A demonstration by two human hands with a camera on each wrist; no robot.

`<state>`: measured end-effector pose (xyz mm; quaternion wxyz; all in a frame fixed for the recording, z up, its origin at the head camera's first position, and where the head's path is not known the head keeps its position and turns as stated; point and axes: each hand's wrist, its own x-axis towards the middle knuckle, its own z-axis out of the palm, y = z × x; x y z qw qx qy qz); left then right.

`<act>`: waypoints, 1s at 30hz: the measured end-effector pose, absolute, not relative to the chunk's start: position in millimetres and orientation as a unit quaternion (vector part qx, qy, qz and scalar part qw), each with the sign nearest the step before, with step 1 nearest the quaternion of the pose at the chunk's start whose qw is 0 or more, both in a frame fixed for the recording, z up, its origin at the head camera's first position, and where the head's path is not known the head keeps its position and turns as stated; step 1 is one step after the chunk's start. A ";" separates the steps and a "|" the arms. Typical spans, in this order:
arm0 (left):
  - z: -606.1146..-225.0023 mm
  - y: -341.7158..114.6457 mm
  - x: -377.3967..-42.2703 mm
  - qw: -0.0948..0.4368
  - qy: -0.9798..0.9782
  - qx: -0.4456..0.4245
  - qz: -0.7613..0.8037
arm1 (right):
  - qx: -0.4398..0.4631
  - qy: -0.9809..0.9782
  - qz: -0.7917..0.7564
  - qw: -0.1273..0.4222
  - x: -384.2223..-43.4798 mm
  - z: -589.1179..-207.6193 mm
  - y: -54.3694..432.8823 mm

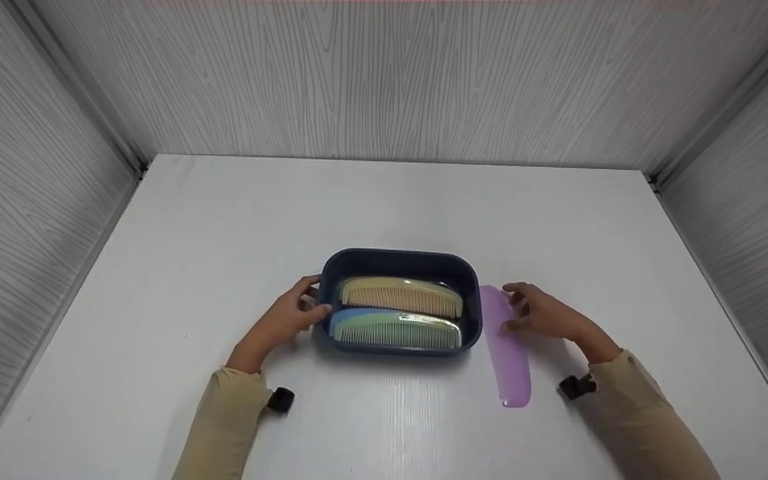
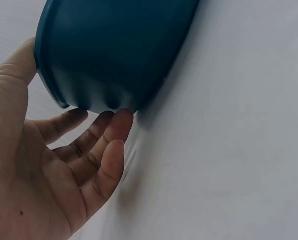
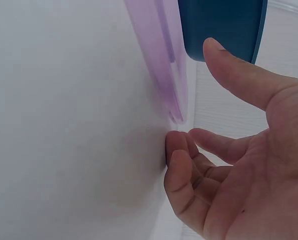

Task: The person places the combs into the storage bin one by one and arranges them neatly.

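Near the middle of the table in the head view is a dark blue plastic box. Inside it lie a yellowish comb and, nearer me, a blue-green comb, both with teeth toward me. My left hand grips the box's left end; the left wrist view shows its thumb at the rim and fingertips against the outer wall. Right of the box lies a long, flat, translucent purple piece; no teeth show on it. My right hand is at its right edge, fingers loosely bent, thumb over it, without a grip.
The white table is bounded by grey wood-grain panels at the back and both sides. A small black device is at each wrist, the left one and the right one.
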<state>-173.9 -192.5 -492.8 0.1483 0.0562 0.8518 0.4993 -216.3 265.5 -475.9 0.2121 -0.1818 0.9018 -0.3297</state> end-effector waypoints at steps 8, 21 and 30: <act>-491.7 -192.9 -173.0 0.152 0.851 0.052 0.501 | -0.197 0.910 -0.318 0.181 -206.7 -479.5 258.7; -491.9 -192.5 -172.8 0.141 0.851 0.055 0.502 | -0.130 0.936 -0.277 0.176 -199.2 -481.3 244.1; -491.3 -192.2 -172.8 0.143 0.854 0.054 0.497 | -0.144 0.927 -0.289 0.188 -205.1 -479.8 262.2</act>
